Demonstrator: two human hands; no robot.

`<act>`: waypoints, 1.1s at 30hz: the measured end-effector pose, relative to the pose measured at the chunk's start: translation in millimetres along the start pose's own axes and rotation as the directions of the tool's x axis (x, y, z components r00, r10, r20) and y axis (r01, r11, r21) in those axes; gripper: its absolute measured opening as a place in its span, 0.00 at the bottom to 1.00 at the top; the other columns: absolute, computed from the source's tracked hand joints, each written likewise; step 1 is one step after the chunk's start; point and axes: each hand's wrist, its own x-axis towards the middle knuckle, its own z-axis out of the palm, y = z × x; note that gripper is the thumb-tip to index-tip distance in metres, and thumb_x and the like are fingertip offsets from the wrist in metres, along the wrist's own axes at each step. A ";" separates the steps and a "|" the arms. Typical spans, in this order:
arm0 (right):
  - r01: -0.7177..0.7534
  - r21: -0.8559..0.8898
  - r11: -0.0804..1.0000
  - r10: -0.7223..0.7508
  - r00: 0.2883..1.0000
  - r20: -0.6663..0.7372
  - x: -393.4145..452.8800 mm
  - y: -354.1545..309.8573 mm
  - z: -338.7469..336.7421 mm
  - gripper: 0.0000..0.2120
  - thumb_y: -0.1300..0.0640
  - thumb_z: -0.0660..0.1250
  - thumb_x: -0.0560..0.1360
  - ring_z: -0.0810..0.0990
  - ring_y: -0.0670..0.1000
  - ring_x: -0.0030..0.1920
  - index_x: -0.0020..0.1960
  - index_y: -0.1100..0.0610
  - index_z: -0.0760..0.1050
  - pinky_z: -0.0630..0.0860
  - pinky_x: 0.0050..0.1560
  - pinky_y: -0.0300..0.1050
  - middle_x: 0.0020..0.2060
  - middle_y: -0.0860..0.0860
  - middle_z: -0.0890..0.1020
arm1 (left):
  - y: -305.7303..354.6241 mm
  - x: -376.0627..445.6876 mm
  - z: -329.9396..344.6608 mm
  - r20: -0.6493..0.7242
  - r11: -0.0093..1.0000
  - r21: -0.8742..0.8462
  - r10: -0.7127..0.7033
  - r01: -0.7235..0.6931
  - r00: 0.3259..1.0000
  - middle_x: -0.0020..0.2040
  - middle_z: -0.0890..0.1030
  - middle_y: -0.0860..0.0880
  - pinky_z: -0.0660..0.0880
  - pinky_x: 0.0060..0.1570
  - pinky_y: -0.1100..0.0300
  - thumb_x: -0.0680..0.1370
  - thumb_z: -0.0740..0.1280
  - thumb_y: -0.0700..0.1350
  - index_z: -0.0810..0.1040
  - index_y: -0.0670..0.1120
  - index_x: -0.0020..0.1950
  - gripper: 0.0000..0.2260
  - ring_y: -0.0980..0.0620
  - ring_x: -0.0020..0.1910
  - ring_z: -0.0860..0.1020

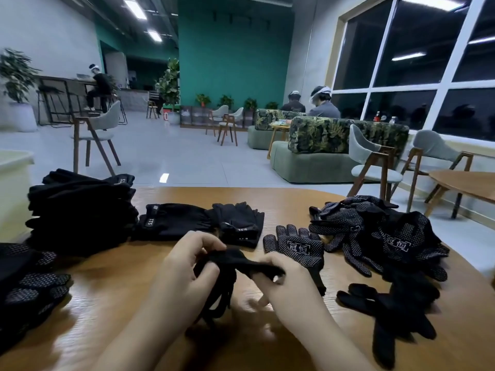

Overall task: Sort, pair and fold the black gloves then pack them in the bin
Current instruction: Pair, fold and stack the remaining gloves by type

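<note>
Both my hands hold one plain black glove [235, 261] just above the wooden table [112, 290]. My left hand [184, 271] pinches its left end and my right hand [284, 285] grips its right end; the glove's fingers dangle below. Right behind my right hand a dotted glove with a white printed label [297, 247] lies flat. A loose heap of dotted gloves [375, 231] sits to the right, with plain black gloves [388, 311] in front of it. Folded black gloves [198, 220] lie in the middle, beside a tall stack [80, 210] at the left.
More dotted gloves [29, 285] lie at the near left edge. A pale bin-like rim [13, 162] shows at the far left beyond the table. Chairs [375, 162], sofas and seated people are in the room behind.
</note>
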 end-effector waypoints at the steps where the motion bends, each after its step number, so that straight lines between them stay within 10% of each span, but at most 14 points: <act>1: 0.000 0.022 1.000 0.001 1.000 -0.008 1.0 -2.1 -0.3 0.03 0.53 0.67 0.74 0.82 0.48 0.36 0.45 0.45 0.75 0.75 0.39 0.43 0.40 0.44 0.81 | -2.1 2.8 -2.7 0.018 0.983 0.172 0.055 -0.057 0.998 0.40 0.77 0.58 0.68 0.41 0.70 0.69 0.62 0.41 0.76 0.61 0.46 0.14 0.60 0.43 0.74; 4: -0.025 0.187 0.982 0.024 1.000 0.008 5.2 -15.3 -1.6 0.04 0.55 0.63 0.77 0.83 0.52 0.29 0.44 0.49 0.72 0.75 0.31 0.44 0.39 0.47 0.82 | -1.0 9.9 -11.1 0.062 0.870 0.475 0.118 -0.134 0.991 0.45 0.73 0.63 0.72 0.46 0.60 0.71 0.64 0.46 0.77 0.63 0.53 0.14 0.60 0.47 0.72; 9: 0.065 0.357 0.932 -0.052 0.998 -0.048 19.9 -34.2 0.4 0.03 0.58 0.67 0.76 0.84 0.52 0.37 0.45 0.52 0.74 0.80 0.35 0.45 0.37 0.50 0.82 | 2.0 30.1 -22.1 0.027 0.933 0.357 0.044 -0.051 0.999 0.45 0.77 0.61 0.74 0.44 0.63 0.73 0.70 0.41 0.79 0.61 0.45 0.13 0.63 0.43 0.76; 14: 0.337 0.241 0.910 -0.336 0.941 -0.045 26.9 -37.4 8.9 0.09 0.61 0.71 0.67 0.76 0.39 0.57 0.40 0.48 0.74 0.71 0.55 0.33 0.55 0.42 0.78 | -5.0 39.8 -30.4 -0.020 0.964 0.241 0.123 -0.114 0.992 0.50 0.76 0.60 0.74 0.51 0.66 0.70 0.69 0.30 0.76 0.52 0.40 0.15 0.61 0.49 0.77; 19: 0.413 -0.084 0.907 -0.387 0.895 0.223 5.1 -16.3 17.7 0.11 0.57 0.67 0.65 0.64 0.33 0.66 0.45 0.44 0.73 0.63 0.66 0.38 0.63 0.35 0.69 | -44.5 12.5 -36.0 0.220 0.935 0.327 0.062 -0.134 0.974 0.61 0.68 0.60 0.62 0.51 0.78 0.69 0.66 0.30 0.71 0.54 0.37 0.17 0.68 0.57 0.68; 24: 0.412 -0.169 0.896 -0.320 0.860 0.398 -19.0 2.5 24.6 0.12 0.58 0.68 0.73 0.63 0.30 0.61 0.55 0.47 0.74 0.56 0.60 0.21 0.67 0.38 0.67 | -70.0 -9.2 -34.1 0.366 0.931 0.364 -0.108 -0.035 0.924 0.64 0.65 0.61 0.56 0.55 0.81 0.71 0.61 0.31 0.71 0.54 0.39 0.16 0.66 0.68 0.60; 33: 0.381 -0.132 0.915 -0.321 0.887 0.333 -31.7 8.8 19.1 0.14 0.62 0.65 0.73 0.65 0.29 0.62 0.56 0.48 0.75 0.60 0.61 0.24 0.58 0.32 0.70 | -67.4 -20.3 -34.7 0.266 0.926 0.377 -0.098 -0.010 0.959 0.58 0.68 0.65 0.64 0.57 0.69 0.70 0.58 0.28 0.74 0.53 0.34 0.19 0.62 0.65 0.66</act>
